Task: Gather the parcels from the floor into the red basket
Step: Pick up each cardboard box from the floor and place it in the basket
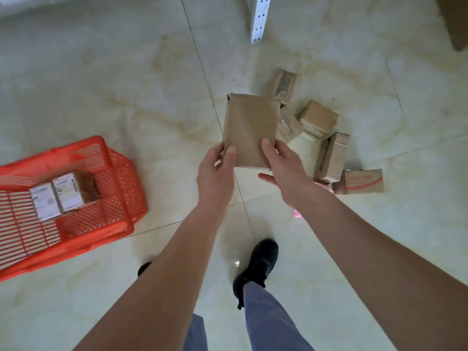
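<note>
From the head view, a flat brown parcel [249,130] is held up over the floor [126,84], pinched at its near edge by the left hand [215,171] and the right hand [283,171], thumbs on top, probably so it can be steadied for the swing left. The red basket [121,178] is set well to the left, with one labelled parcel [63,195] inside. More parcels [331,158] are left scattered just right of the hands.
</note>
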